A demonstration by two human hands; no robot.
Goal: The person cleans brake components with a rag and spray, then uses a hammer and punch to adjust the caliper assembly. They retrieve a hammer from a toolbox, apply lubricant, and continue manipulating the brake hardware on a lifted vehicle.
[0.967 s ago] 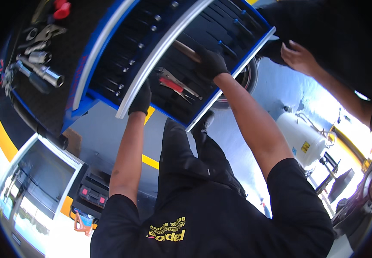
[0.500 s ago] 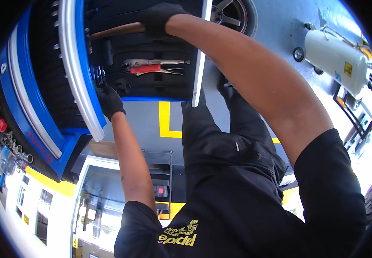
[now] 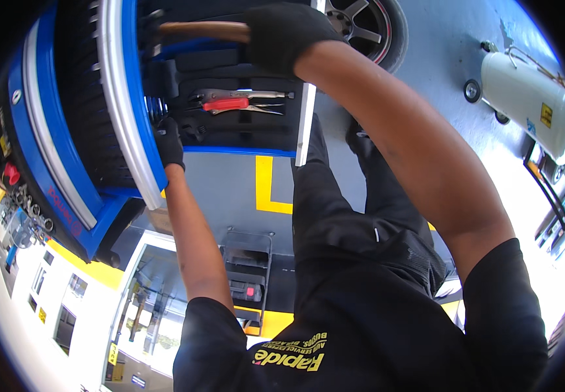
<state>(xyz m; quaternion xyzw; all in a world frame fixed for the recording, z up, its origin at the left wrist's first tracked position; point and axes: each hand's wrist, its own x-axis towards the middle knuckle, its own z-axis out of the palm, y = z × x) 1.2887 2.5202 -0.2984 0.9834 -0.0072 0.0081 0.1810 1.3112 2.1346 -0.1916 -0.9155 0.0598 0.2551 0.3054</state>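
Note:
My gloved right hand (image 3: 289, 39) is closed on the wooden handle (image 3: 204, 28) of a tool, probably a hammer, held over the open blue drawer (image 3: 230, 150). The tool's dark head is by the upper drawer's front edge. My gloved left hand (image 3: 170, 144) is at the drawer's near left, beside several shiny metal pieces (image 3: 155, 104); its fingers are mostly hidden behind the upper drawer's silver edge (image 3: 132, 144). Locking pliers (image 3: 227, 104) and another pair of pliers with red grips lie in the black foam, near a dark adjustable wrench (image 3: 194, 130).
More open drawers (image 3: 47, 130) and loose wrenches (image 3: 34, 209) are on the left. Beyond the drawer are a wheel (image 3: 374, 29) and a white tank (image 3: 517, 98) on wheels. Below are my legs on the grey floor with yellow lines (image 3: 266, 193); a glass door (image 3: 139, 307) and black trolley show lower down.
The view has turned, and the other person seen earlier is out of it. My right hand has shifted rightward with the wooden handle. My left hand remains at the drawer.

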